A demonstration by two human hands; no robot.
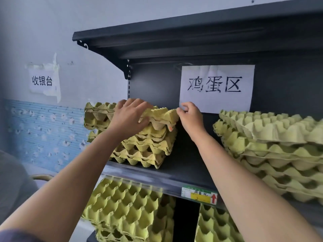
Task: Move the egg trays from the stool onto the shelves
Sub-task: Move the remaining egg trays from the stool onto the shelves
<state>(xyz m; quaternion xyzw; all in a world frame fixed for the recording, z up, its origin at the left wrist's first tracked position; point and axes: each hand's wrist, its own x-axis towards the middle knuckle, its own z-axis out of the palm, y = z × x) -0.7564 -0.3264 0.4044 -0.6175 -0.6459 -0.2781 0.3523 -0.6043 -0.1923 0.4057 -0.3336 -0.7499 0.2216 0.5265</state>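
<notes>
Rack (174, 37): dark grey metal, set against a pale wall (43, 32); its middle shelf (183, 165) carries two piles of yellow-green pulp egg trays.
Right pile (272, 145): on the middle shelf at the right, loosely stacked, with the uppermost trays tilted.
Lower piles (122, 206): more trays on the level below, to the left and right of a dark gap.
Left pile (146, 147): on the middle shelf at the left, well apart from the right pile; its upper trays sit offset to the left.
Sign (216, 88): white paper with black characters, on the rack's back panel between the two piles.
Top tray (162, 114): lies on the left pile, held at both ends.
Left hand (130, 117): grasps the top tray, fingers spread over it and thumb at its front edge.
Right hand (190, 117): fingers curled, pinching the top tray's right corner.
Note (42, 81): small taped paper on the wall, left of the rack.
Tag (199, 195): green and yellow label with a red arrow, on the shelf's front lip.
</notes>
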